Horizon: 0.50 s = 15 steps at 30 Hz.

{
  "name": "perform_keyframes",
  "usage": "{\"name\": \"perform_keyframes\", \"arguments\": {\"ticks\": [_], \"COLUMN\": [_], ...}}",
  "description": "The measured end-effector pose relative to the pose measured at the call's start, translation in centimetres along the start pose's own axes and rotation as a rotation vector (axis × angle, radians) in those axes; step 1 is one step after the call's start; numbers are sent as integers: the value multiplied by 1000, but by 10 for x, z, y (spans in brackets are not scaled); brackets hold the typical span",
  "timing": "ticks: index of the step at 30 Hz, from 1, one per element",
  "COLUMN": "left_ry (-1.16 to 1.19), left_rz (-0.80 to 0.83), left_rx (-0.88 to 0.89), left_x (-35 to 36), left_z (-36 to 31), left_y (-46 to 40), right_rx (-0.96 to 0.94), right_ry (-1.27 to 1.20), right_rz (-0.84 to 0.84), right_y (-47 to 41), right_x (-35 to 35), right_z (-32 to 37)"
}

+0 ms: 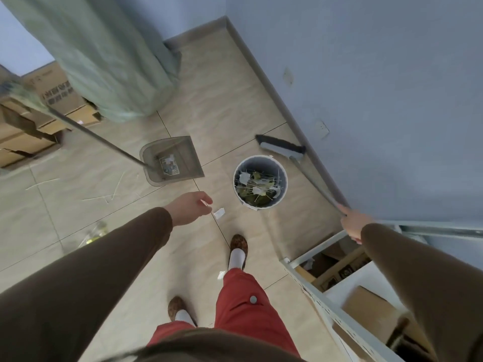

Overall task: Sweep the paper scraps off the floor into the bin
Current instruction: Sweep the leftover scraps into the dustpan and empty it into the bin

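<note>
Paper scraps: one small white scrap (219, 213) lies on the floor (214, 105) just short of the bin (260, 184), on its near left side, close under the left hand (190, 211). A second scrap (221, 275) lies nearer the feet. Thin pale strips (43, 183) lie well to the bin's left, past the dustpan (171, 160). Judged very light and limp; they will flutter or slide ahead of bristles, so short, low strokes suit them.

The bin stands upright and open, already holding paper and strips. It is judged light and easy to knock.

Broom (282, 148): head rests on the floor just behind the bin, against the wall (379, 87). The right hand (352, 226) has its grip clamped on the upper handle.

Left hand: grip relaxed and apart, holding nothing that can be confirmed.

The dustpan sits flat to the bin's left, paper inside, with its long handle leaning away.

Room: open floor lies between bin and feet. The wall crowds the bin's far right; a metal shelf (324, 296) closes its near right.
</note>
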<state>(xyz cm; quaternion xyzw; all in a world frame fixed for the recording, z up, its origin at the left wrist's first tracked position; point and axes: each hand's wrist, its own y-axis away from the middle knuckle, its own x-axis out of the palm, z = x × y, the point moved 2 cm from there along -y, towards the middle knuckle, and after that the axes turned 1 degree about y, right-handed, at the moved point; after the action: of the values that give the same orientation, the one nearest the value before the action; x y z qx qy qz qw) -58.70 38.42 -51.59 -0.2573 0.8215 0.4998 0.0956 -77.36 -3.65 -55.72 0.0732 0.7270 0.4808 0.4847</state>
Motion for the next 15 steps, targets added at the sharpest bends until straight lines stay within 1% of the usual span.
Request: {"name": "perform_keyframes", "arguments": {"ticks": [2,4,6,9,10,12,15], "left_ry": [16,36,38,18,14,24,29], "left_rz": [-27,-49,-58,-59,-55,-32,11], "left_rx": [12,30,53,96,107,119,103], "left_x": [1,3,9,23,29,44,64], "left_z": [5,12,24,52,64,97,139], "left_y": [10,23,41,73,84,111,141], "right_rx": [51,129,187,164,164,207,247], "right_ry": [-72,-229,-343,-386,-445,-692,-1029], "right_rz": [52,113,128,161,158,171,253], "right_y": [24,53,84,131,149,188,250], "right_x": [34,69,103,162,182,225,267], "right_z": [-3,1,9,30,39,59,91]}}
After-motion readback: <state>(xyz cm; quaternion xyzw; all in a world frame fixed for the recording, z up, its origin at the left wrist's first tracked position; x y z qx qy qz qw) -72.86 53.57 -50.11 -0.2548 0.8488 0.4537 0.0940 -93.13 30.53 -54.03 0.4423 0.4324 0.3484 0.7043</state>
